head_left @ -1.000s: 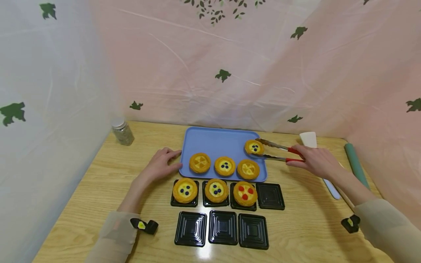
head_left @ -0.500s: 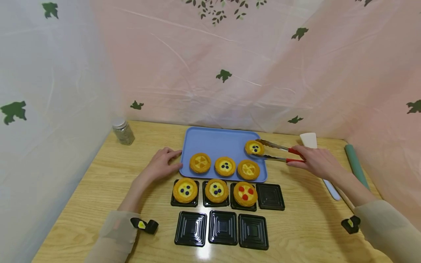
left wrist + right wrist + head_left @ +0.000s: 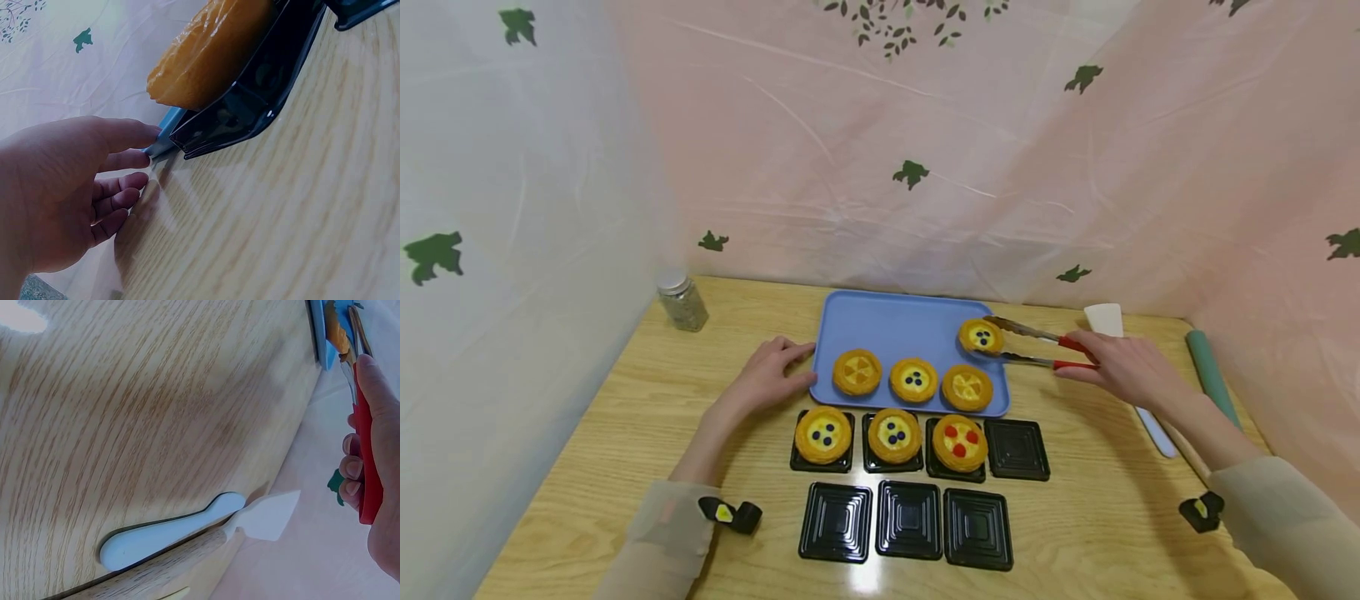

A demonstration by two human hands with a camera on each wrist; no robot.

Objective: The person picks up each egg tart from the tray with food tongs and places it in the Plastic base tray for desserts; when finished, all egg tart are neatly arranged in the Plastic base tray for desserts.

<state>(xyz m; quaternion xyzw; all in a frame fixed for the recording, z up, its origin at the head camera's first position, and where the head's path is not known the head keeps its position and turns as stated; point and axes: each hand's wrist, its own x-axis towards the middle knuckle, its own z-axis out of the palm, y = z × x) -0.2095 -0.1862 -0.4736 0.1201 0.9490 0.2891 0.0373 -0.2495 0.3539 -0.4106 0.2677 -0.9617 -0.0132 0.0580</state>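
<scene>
My right hand (image 3: 1127,362) grips red-handled tongs (image 3: 1037,362). Their tips lie on both sides of a blueberry tart (image 3: 980,337) at the right end of the blue tray (image 3: 887,317). In the right wrist view my fingers wrap the red handle (image 3: 365,462). My left hand (image 3: 767,372) rests at the tray's left edge; the left wrist view has its thumb and forefinger against the rim (image 3: 167,125). Along the tray's front sit another blueberry tart (image 3: 913,380) and two tarts with yellow wedges, one at left (image 3: 857,372) and one at right (image 3: 967,387).
Before the tray, black square holders carry two blueberry tarts (image 3: 822,435) and a red-topped tart (image 3: 959,443). Other holders, such as the one at right (image 3: 1017,448), hold nothing. A jar (image 3: 682,302) stands back left; a white spatula (image 3: 1105,319) and green roll (image 3: 1213,375) lie right.
</scene>
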